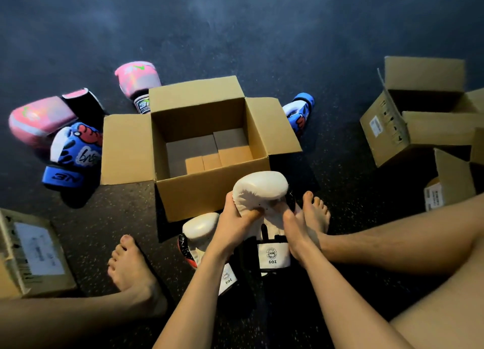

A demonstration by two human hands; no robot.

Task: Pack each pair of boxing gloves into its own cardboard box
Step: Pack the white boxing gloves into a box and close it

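Dark speckled floor (262,47). White padded glove (259,191), cuff marked 6OZ, clasped between left hand (235,223) and right hand (296,233), just before open box (209,196).

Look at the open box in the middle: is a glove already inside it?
No. The open box holds only small cardboard pieces; both hands hold the white glove in front of it.
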